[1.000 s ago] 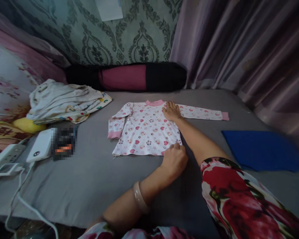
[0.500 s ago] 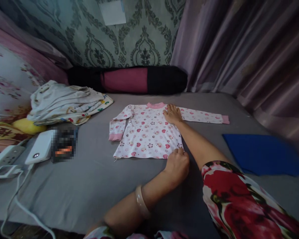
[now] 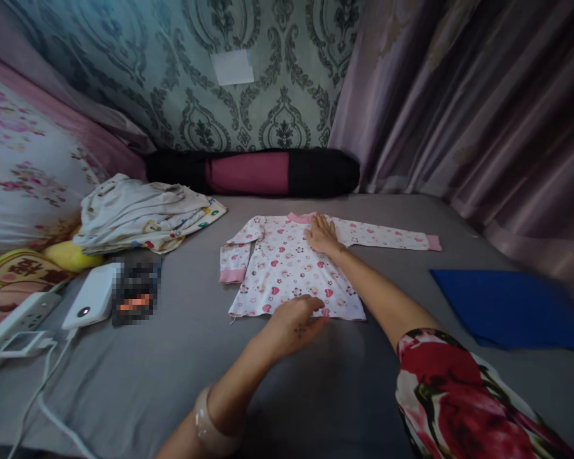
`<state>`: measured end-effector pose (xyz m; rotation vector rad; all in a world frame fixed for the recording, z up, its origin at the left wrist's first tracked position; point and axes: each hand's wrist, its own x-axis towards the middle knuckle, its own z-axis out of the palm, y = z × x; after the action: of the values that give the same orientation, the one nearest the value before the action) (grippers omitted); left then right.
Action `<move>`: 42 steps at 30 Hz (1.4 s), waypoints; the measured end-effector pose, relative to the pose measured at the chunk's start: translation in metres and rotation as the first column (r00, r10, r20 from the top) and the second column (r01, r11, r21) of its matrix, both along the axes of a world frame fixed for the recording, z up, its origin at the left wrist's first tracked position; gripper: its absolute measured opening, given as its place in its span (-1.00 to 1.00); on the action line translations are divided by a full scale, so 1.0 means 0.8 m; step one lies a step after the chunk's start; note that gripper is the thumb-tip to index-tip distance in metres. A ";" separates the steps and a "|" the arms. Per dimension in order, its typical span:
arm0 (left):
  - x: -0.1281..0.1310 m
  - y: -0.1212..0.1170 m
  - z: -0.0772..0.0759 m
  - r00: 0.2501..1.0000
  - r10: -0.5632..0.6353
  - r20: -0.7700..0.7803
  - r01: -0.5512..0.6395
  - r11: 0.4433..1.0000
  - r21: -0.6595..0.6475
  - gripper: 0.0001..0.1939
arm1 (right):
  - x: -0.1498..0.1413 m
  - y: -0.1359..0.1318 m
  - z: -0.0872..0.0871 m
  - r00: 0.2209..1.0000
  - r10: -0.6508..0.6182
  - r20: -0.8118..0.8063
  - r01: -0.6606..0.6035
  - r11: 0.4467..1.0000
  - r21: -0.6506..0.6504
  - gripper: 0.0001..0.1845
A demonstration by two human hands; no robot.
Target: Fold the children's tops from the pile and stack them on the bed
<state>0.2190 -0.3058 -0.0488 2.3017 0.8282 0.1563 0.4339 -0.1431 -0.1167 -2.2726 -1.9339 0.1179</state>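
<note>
A child's long-sleeved shirt (image 3: 287,271), white with pink hearts and pink cuffs, lies spread on the grey bed sheet (image 3: 172,382). Its right-hand sleeve stretches straight out, while the left-hand one bends down toward the hem. My right hand (image 3: 323,234) lies flat on the upper chest just below the collar, fingers spread. Over the bottom hem is my left hand (image 3: 299,325), its fingers extended and apart with nothing held; whether it touches the fabric I cannot tell. A pale bangle (image 3: 210,424) circles the left wrist.
Blue folded cloth (image 3: 507,309) lies at the right. On the left are a crumpled pile of clothes (image 3: 143,213), a white power bank (image 3: 93,296) with cables, a power strip (image 3: 23,331) and a blurred-out item (image 3: 136,293). A black and maroon bolster (image 3: 249,172) runs along the wall.
My left hand has let go of the shirt's lower right corner, opened and shifted left along the hem. My right hand has slid slightly toward the collar. The camera view has tilted up a little.
</note>
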 end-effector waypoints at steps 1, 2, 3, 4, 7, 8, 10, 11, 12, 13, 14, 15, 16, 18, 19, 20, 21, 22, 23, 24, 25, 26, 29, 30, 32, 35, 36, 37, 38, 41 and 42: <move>-0.010 0.006 0.001 0.999 0.047 0.006 -0.047 0.999 -0.013 -0.70 | -0.004 0.004 -0.001 1.000 -0.006 -0.008 0.006 1.000 -0.010 -0.28; -0.019 0.011 0.002 0.995 0.096 0.012 -0.095 0.995 -0.028 -0.69 | -0.007 0.009 -0.002 1.000 -0.023 -0.009 0.023 1.000 -0.011 -0.29; -0.029 0.017 0.002 0.989 0.146 0.025 -0.145 0.988 -0.044 -0.67 | -0.007 0.014 -0.004 0.999 -0.046 -0.005 0.046 0.999 -0.012 -0.29; -0.040 0.023 0.002 0.979 0.199 0.042 -0.196 0.979 -0.060 -0.66 | -0.006 0.019 -0.006 0.998 -0.068 0.000 0.068 0.998 -0.010 -0.29; -0.080 0.046 -0.003 0.931 0.356 0.086 -0.348 0.933 -0.091 -0.63 | 0.003 0.028 -0.014 0.996 -0.093 0.007 0.093 0.996 0.004 -0.30; -0.095 0.056 -0.006 0.909 0.406 0.089 -0.400 0.913 -0.086 -0.62 | 0.006 0.030 -0.016 0.996 -0.090 0.007 0.090 0.996 0.011 -0.30; -0.127 0.077 -0.015 0.840 0.539 0.066 -0.535 0.842 -0.063 -0.58 | 0.011 0.032 -0.018 0.997 -0.078 0.005 0.078 0.997 0.014 -0.30; -0.142 0.087 -0.019 0.804 0.592 0.062 -0.589 0.806 -0.052 -0.57 | 0.012 0.033 -0.017 0.997 -0.074 0.001 0.074 0.997 0.007 -0.30; -0.156 0.098 -0.024 0.765 0.642 0.060 -0.641 0.767 -0.037 -0.54 | 0.013 0.033 -0.016 0.998 -0.070 -0.006 0.070 0.998 -0.005 -0.30; -0.168 0.108 -0.028 0.721 0.691 0.043 -0.692 0.722 -0.006 -0.53 | 0.012 0.033 -0.013 0.997 -0.073 -0.012 0.073 0.997 -0.019 -0.30; -0.179 0.116 -0.032 0.686 0.727 0.027 -0.727 0.686 0.015 -0.52 | 0.009 0.033 -0.009 0.996 -0.086 -0.016 0.086 0.996 -0.029 -0.30; -0.187 0.124 -0.036 0.654 0.757 0.012 -0.757 0.653 0.026 -0.52 | 0.004 0.032 -0.006 0.994 -0.106 -0.016 0.105 0.994 -0.022 -0.31; -0.193 0.130 -0.039 0.625 0.780 -0.003 -0.780 0.625 0.032 -0.53 | -0.003 0.031 -0.002 0.993 -0.119 -0.012 0.119 0.993 0.006 -0.32; -0.198 0.140 -0.043 0.590 0.807 -0.026 -0.806 0.591 0.029 -0.56 | -0.026 0.029 0.004 0.995 -0.102 0.002 0.101 0.989 0.104 -0.35; -0.198 0.143 -0.044 0.585 0.811 -0.033 -0.811 0.585 0.022 -0.58 | -0.040 0.028 0.005 0.999 -0.048 0.008 0.046 0.988 0.150 -0.36; -0.196 0.145 -0.044 0.584 0.811 -0.036 -0.811 0.584 0.013 -0.58 | -0.055 0.028 0.005 1.000 0.026 0.009 -0.027 0.987 0.161 -0.36; -0.192 0.147 -0.044 0.583 0.811 -0.039 -0.812 0.584 0.001 -0.58 | -0.070 0.028 0.005 0.995 0.104 0.000 -0.103 0.984 0.144 -0.36; -0.188 0.148 -0.043 0.581 0.813 -0.040 -0.814 0.581 -0.013 -0.58 | -0.084 0.030 0.003 0.986 0.165 -0.017 -0.163 0.980 0.114 -0.35; -0.183 0.149 -0.043 0.573 0.819 -0.038 -0.820 0.572 -0.027 -0.58 | -0.095 0.032 0.002 0.981 0.190 -0.036 -0.186 0.978 0.089 -0.34; -0.179 0.149 -0.043 0.565 0.824 -0.033 -0.825 0.564 -0.042 -0.58 | -0.104 0.036 0.000 0.979 0.195 -0.054 -0.191 0.979 0.068 -0.33; -0.175 0.149 -0.043 0.558 0.830 -0.028 -0.829 0.556 -0.057 -0.58 | -0.109 0.041 -0.002 0.982 0.176 -0.067 -0.173 0.984 0.052 -0.32; -0.172 0.150 -0.043 0.553 0.833 -0.024 -0.831 0.550 -0.076 -0.59 | -0.112 0.046 -0.004 0.987 0.145 -0.074 -0.142 0.989 0.041 -0.32; -0.168 0.149 -0.045 0.546 0.838 -0.018 -0.829 0.537 -0.156 -0.58 | -0.109 0.059 -0.010 0.995 0.075 -0.069 -0.073 0.997 0.027 -0.32; -0.168 0.149 -0.046 0.541 0.841 -0.017 -0.829 0.529 -0.180 -0.58 | -0.106 0.061 -0.011 0.996 0.068 -0.061 -0.066 0.997 0.032 -0.33; -0.168 0.150 -0.045 0.524 0.851 -0.013 -0.834 0.511 -0.208 -0.61 | -0.103 0.063 -0.014 0.996 0.073 -0.041 -0.071 0.996 0.056 -0.33; -0.166 0.153 -0.044 0.511 0.859 -0.018 -0.842 0.496 -0.213 -0.66 | -0.102 0.061 -0.017 0.996 0.086 -0.021 -0.084 0.993 0.080 -0.34; -0.165 0.154 -0.045 0.516 0.856 -0.027 -0.839 0.499 -0.215 -0.68 | -0.102 0.060 -0.017 0.996 0.087 -0.017 -0.086 0.993 0.083 -0.34; -0.164 0.156 -0.046 0.527 0.849 -0.037 -0.833 0.508 -0.220 -0.71 | -0.102 0.059 -0.017 0.996 0.087 -0.013 -0.085 0.993 0.085 -0.34; -0.163 0.159 -0.047 0.537 0.843 -0.045 -0.827 0.515 -0.225 -0.72 | -0.103 0.059 -0.017 0.996 0.085 -0.010 -0.084 0.993 0.086 -0.34; -0.162 0.166 -0.049 0.540 0.841 -0.044 -0.824 0.517 -0.233 -0.79 | -0.104 0.060 -0.016 0.997 0.077 -0.014 -0.076 0.994 0.084 -0.34; -0.163 0.169 -0.047 0.537 0.843 -0.040 -0.825 0.514 -0.235 -0.82 | -0.105 0.060 -0.016 0.997 0.074 -0.018 -0.072 0.994 0.083 -0.34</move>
<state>0.0887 -0.1710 -0.0867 1.4691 1.7724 0.5452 0.3503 -0.0951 -0.1298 -2.1410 -1.9741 0.0687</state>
